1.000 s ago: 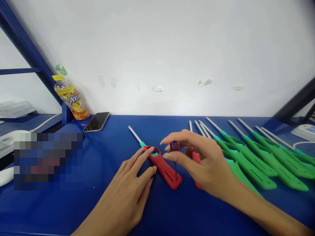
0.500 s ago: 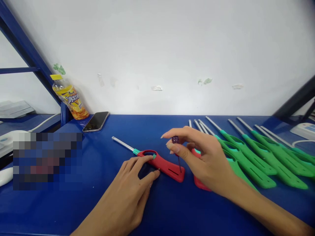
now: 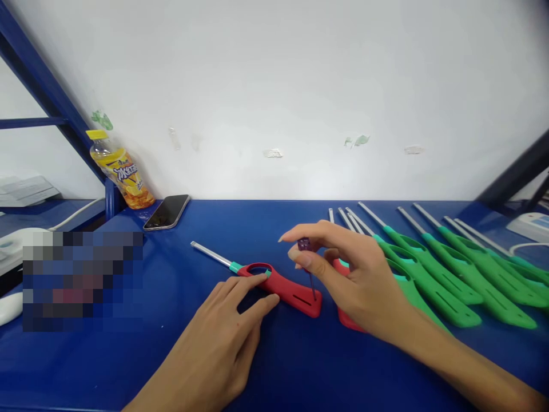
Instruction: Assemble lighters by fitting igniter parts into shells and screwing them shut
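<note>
A red long-necked lighter [image 3: 290, 290] lies on the blue table, its metal tube pointing up and left. My left hand [image 3: 225, 329] holds it in place, fingers by the green trigger and thumb against the lower edge. Between the thumb and fingers of my right hand [image 3: 360, 269] is a small screwdriver [image 3: 304, 245] with a dark purple handle. It stands nearly upright, its tip at the small hole near the lighter's handle end. Behind my right hand, a second red lighter [image 3: 349, 321] is partly hidden.
Several green lighters [image 3: 450, 286] lie side by side on the right. A phone [image 3: 167, 212] and a yellow-capped drink bottle [image 3: 122, 171] are at the back left. Blue frame bars [image 3: 51, 74] flank the table, and a white wall [image 3: 274, 103] rises behind it.
The held red lighter's metal tube has shifted slightly left and up. My left hand has moved very slightly; my right hand keeps the screwdriver in nearly the same spot.
</note>
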### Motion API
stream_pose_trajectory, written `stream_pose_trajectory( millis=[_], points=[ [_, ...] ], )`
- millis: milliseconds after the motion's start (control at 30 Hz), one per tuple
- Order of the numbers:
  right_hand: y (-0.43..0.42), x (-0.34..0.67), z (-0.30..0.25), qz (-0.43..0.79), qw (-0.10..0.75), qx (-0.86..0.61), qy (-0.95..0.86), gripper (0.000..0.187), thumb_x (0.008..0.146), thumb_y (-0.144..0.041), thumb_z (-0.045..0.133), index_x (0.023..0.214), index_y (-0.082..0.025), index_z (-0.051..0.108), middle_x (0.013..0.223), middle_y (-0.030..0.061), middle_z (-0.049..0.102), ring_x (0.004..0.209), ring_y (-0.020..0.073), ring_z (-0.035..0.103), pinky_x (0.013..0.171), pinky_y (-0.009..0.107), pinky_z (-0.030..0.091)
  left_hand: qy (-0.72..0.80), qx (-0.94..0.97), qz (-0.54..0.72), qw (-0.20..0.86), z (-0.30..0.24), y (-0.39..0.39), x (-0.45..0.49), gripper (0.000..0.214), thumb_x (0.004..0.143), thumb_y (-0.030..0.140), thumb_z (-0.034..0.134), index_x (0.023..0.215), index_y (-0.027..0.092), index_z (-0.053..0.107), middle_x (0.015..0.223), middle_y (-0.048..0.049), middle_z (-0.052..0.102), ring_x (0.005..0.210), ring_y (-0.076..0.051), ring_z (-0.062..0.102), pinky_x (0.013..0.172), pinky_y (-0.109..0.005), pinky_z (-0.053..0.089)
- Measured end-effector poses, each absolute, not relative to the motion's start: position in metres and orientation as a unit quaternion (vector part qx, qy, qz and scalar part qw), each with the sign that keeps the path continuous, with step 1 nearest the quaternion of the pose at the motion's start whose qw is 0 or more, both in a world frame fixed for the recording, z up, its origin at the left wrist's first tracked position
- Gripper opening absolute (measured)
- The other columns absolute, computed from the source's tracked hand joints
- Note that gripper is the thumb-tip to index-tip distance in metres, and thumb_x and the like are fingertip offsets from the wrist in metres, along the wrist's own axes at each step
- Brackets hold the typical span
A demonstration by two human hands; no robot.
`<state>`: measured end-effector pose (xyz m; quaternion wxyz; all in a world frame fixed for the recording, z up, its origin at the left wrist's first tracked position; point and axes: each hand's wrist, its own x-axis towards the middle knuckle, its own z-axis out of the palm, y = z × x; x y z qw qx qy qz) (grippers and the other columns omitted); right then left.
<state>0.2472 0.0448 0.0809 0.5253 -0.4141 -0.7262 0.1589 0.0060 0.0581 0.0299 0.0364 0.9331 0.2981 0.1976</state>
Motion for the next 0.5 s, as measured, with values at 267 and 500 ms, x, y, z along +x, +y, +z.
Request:
stream_pose_trajectory(
  millis=[267,500],
  points=[
    [0.0444,0.2469,0.0823,0.164,0.525,-0.413,-0.726,0.015,0.102,-0.023,0.072,0.116,-0.028,0.076,0.097,-0.0013,0.076,0.081,0.0123,0.066,0.063,0.023,0.051,0.290,0.933,0.209,0.054,0.0283,0.0586,0.0046,0.050,0.106,0.008,0.041,0.147,0.033,0.058,0.154,-0.0097,0.055,0.136,-0.030,0.059,0.108,-0.062,0.058],
    [0.0452,0.2472,0.0822,0.170,0.523,-0.418,-0.723,0.015,0.102,-0.025,0.071,0.116,-0.029,0.076,0.100,-0.0018,0.077,0.083,0.0124,0.067,0.063,0.022,0.052,0.289,0.930,0.219,0.052,0.0294,0.0584,0.0068,0.049,0.106,0.008,0.042,0.144,0.032,0.061,0.152,-0.0093,0.057,0.134,-0.030,0.061,0.106,-0.061,0.059]
  ],
)
